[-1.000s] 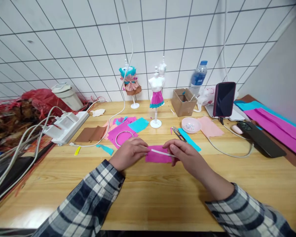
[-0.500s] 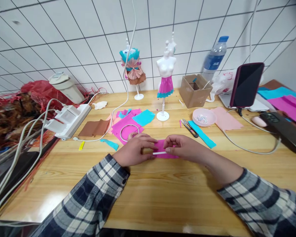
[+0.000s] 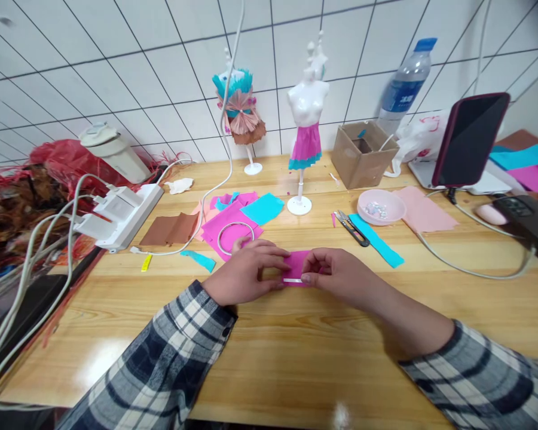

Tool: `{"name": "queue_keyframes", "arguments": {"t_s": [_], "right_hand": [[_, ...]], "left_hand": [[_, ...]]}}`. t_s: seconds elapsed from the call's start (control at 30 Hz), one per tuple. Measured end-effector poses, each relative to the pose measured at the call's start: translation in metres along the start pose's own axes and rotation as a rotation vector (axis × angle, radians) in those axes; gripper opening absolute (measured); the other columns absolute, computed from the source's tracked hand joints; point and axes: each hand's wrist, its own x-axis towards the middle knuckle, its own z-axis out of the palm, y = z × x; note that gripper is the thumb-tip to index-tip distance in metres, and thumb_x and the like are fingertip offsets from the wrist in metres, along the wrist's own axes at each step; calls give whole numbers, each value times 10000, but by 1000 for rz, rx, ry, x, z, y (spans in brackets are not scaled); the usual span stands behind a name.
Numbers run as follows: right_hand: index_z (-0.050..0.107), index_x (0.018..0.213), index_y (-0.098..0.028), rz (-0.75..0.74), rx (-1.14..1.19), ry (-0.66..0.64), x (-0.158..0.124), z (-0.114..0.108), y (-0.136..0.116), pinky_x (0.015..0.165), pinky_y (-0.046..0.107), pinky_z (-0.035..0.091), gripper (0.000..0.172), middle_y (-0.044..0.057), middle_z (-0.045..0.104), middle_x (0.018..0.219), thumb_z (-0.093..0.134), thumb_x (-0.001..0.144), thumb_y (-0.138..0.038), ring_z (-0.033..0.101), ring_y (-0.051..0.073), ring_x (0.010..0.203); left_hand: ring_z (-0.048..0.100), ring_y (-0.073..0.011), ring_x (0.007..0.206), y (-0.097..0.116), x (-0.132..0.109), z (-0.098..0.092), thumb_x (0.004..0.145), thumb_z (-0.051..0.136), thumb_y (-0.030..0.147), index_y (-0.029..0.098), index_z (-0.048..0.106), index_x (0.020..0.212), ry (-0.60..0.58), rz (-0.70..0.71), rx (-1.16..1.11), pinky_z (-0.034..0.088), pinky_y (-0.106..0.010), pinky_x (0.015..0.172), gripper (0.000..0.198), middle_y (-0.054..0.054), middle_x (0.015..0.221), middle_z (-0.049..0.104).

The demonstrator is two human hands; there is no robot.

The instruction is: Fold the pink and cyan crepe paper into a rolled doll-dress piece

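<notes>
A small magenta paper piece (image 3: 296, 261) lies on the wooden table (image 3: 296, 358) between my hands. My left hand (image 3: 244, 273) presses its left end with fingers curled. My right hand (image 3: 336, 276) pinches a thin white strip (image 3: 292, 280) against the paper's lower edge. Most of the paper is hidden under my fingers. Just beyond my left hand lies a white ring (image 3: 235, 237) on more magenta paper (image 3: 224, 226).
Two small mannequins (image 3: 307, 119) stand at the back, one in a magenta skirt. Snips (image 3: 352, 227), a cyan strip (image 3: 379, 242), a pink dish (image 3: 381, 206), a cardboard box (image 3: 363, 154), a bottle (image 3: 406, 83) and a propped phone (image 3: 470, 138) sit right. A power strip (image 3: 119, 216) with cables lies left.
My hands have drawn together over the magenta piece, and the white strip now shows only a short end. The view has tipped closer to the table.
</notes>
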Motion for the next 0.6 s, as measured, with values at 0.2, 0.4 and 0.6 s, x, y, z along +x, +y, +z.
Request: {"name": "queue_keyframes", "arguments": {"t_s": [0.2, 0.4, 0.6], "right_hand": [[645, 746, -195, -15, -32, -2, -1, 2, -5, 654, 277, 434, 49, 4, 661, 735, 628, 730, -238, 571, 148, 689], [633, 717, -194, 5, -85, 23, 0, 1, -4, 637, 271, 425, 36, 0, 644, 710, 607, 728, -216, 567, 148, 680], [647, 731, -191, -16, -44, 6, 2, 1, -1, 658, 275, 444, 50, 7, 659, 727, 620, 725, -233, 585, 153, 699]], "left_hand": [[536, -244, 1214, -2, -1, 1, 813, 708, 352, 308, 721, 1083, 8, 7, 0, 356, -469, 1080, 273, -10, 1278, 660], [531, -246, 1222, -3, -2, 1, 816, 706, 354, 303, 717, 1102, 3, 10, -4, 365, -468, 1082, 291, -17, 1281, 659], [529, -249, 1227, -2, -2, 0, 802, 713, 334, 293, 719, 1098, 1, -4, -27, 372, -475, 1084, 299, -22, 1281, 660]]}}
